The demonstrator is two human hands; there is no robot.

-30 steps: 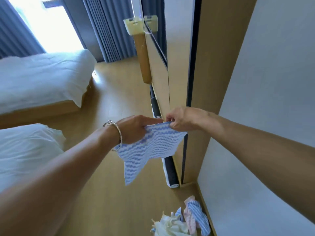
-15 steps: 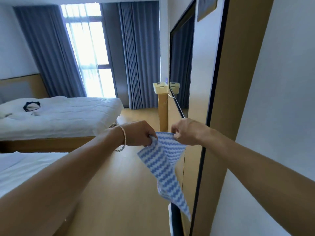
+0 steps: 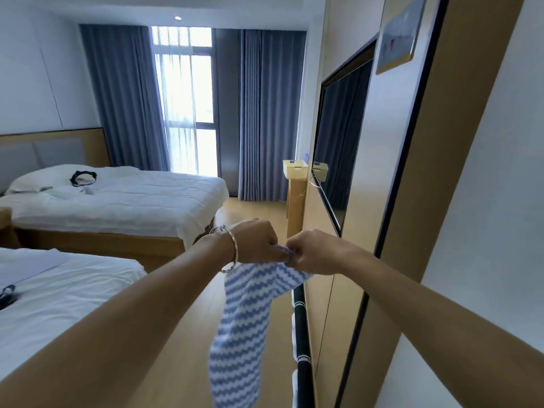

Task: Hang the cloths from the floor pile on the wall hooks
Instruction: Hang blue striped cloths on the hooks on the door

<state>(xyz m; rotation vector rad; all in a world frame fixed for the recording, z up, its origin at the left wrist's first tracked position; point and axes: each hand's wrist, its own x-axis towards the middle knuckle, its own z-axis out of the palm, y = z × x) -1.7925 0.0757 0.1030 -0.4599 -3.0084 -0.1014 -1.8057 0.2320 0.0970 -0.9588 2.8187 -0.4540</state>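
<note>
Hands meet at centre frame, close together: left hand (image 3: 259,242) on the left, right hand (image 3: 315,251) on the right, each pinching the top edge of the cloth (image 3: 244,325), which hangs below them over the floor (image 3: 250,213). Bracelet (image 3: 232,248) on the left wrist. Two beds on the left: near bed (image 3: 59,295) lower left, far bed (image 3: 117,201) behind it, gap between. Window (image 3: 185,98) on the back wall beyond the far bed, curtains (image 3: 265,113) on either side. Wall panel (image 3: 441,172) runs along the right; screen (image 3: 338,136) mounted on the wall further along, framed picture (image 3: 397,33) above it. Stand (image 3: 294,207) against that wall beyond the hands, box (image 3: 294,169) on top. Rolled tubes (image 3: 301,328) along the wall base, right of the cloth.
</note>
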